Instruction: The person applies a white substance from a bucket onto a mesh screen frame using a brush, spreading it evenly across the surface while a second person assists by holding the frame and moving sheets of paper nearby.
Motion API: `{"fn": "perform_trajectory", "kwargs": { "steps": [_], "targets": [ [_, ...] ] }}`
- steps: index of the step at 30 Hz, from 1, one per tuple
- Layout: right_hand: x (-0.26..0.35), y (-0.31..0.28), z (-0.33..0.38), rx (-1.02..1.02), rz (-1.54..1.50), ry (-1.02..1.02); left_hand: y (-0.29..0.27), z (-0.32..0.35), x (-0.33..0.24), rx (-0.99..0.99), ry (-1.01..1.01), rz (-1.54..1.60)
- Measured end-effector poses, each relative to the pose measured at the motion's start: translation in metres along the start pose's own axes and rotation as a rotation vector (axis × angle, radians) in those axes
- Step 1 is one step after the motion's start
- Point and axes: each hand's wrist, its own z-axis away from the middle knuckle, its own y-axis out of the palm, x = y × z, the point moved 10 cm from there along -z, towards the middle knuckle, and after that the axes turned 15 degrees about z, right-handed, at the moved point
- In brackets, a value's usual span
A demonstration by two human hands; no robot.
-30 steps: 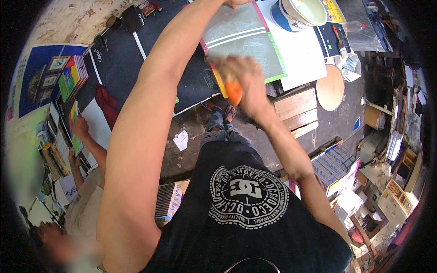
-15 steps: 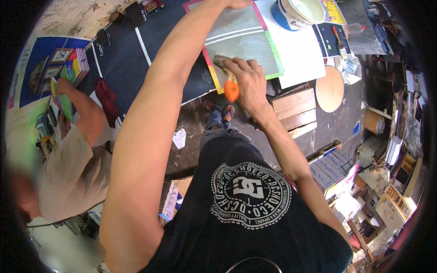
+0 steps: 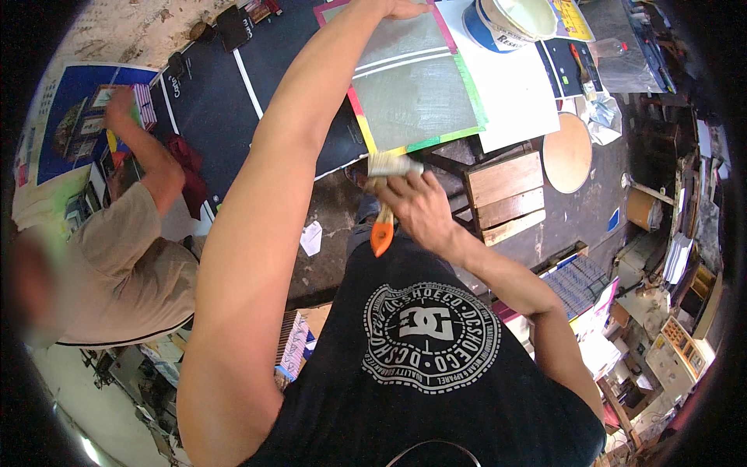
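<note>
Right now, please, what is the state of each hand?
Left hand: on the top edge of the grey screen frame; grip cannot be told.
Right hand: closed around an orange-handled brush.

left arm: stretched far forward and up, elbow nearly straight | left hand (image 3: 401, 8): at the top edge, mostly cut off, grip state unreadable | right arm: bent at elbow, forearm angled up-left | right hand (image 3: 416, 204): knuckles up, fingers curled closed around a handle
</note>
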Motion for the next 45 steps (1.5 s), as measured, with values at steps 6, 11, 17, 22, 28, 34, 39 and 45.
{"fn": "perform_trajectory", "kwargs": {
  "steps": [6,11,17,22,28,34,39,45],
  "targets": [
    [-0.032,-0.030,-0.015,-0.010,0.100,0.081,0.003,0.003,-0.003,-0.002,0.010,-0.016],
    [-0.002,-0.018,0.012,0.119,0.073,-0.156,0.006,0.002,0.002,0.000,0.022,-0.018],
    [-0.018,-0.007,0.002,0.161,0.046,-0.104,0.004,0.002,-0.002,-0.009,0.035,-0.036],
    [-0.042,-0.042,-0.051,-0.074,-0.054,0.014,0.004,0.000,0.000,-0.003,0.030,-0.050],
    [-0.035,0.033,-0.078,-0.057,0.036,0.055,0.002,-0.004,-0.009,-0.028,0.068,-0.090],
    [-0.032,-0.029,0.021,-0.109,-0.486,0.033,-0.032,0.035,0.001,-0.486,0.387,-0.314],
    [-0.183,-0.054,0.098,-0.365,-0.689,1.025,0.085,0.240,0.033,-1.231,0.666,-0.069],
    [-0.138,0.010,0.035,-0.186,-0.808,0.936,0.222,0.248,0.054,-0.836,0.411,-0.012]
  ]
}}
